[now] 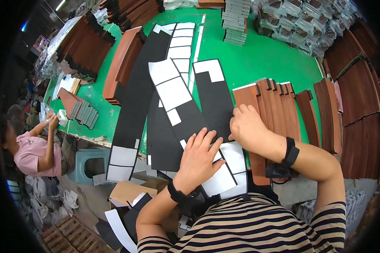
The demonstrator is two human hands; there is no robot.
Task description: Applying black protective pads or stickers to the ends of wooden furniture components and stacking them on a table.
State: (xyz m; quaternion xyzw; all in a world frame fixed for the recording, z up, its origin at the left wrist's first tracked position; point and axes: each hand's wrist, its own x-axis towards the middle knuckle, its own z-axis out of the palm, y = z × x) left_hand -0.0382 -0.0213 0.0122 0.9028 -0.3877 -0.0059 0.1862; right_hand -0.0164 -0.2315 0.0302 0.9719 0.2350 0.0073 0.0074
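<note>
My left hand (200,158) lies flat, fingers spread, on a long black strip (188,116) with white rectangular patches along it. My right hand (249,126) is closed, its fingers curled together; whatever it may hold is hidden. It rests at the right edge of another black strip (215,97), which has a white L-shaped patch at its far end. Just right of that hand, several brown wood-grain boards (278,105) with black end pieces lie overlapped. More black strips (135,97) lie under and left of the one beneath my left hand.
Brown panels are stacked at the right (359,97) and far left (84,46) of the green table (278,59). Plastic-wrapped pieces (304,21) and a grey stack (235,21) stand at the back. A person in pink (38,152) works at the left, beside a teal stool (86,164).
</note>
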